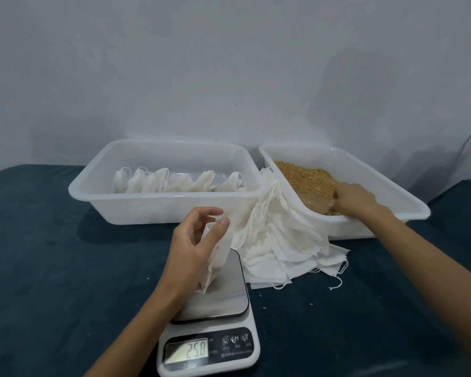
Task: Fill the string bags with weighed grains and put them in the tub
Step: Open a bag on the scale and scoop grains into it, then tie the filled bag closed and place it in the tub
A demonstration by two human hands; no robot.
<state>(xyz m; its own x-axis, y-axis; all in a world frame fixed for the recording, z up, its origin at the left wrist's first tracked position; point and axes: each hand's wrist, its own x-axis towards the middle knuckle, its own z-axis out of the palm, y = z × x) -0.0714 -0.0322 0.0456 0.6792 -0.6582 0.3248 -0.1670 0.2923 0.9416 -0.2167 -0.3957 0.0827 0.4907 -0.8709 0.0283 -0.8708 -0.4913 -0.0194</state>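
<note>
Nearest the camera sits the scale point(208, 346), white with a steel platform, its display reading 258, on the dark blue surface point(52, 268). Over its platform the left hand point(192, 248) holds a string bag point(215, 259) upright, thumb and fingers curled round its upper edge so the mouth stays open; the bag's lower corner touches or hangs just above the platform, and I cannot tell which. How much grain it holds cannot be read from here, and I judge it mid-fill rather than finished. Behind, going by size, the tub point(158, 205) on the left already holds a row of about six filled, tied bags point(180, 182) along its near side, with bare floor behind them, so a fair share of the work looks done and there is room for more. The second tub point(365, 221) on the right carries the heap of grains point(305, 175), still plentiful. The right hand point(356, 198) reaches into it at the near edge of the heap, fingers curved down into the grain; whether that grip has closed on a pinch or is only scooping, I cannot tell. Between the two tubs and spilling forward beside the scale lies the pile of empty bags point(283, 246), thick and many-layered, strings trailing, which suggests a good deal remains. For the bag in hand, what is left is topping up to weight, drawing the string and setting it in the left tub.
</note>
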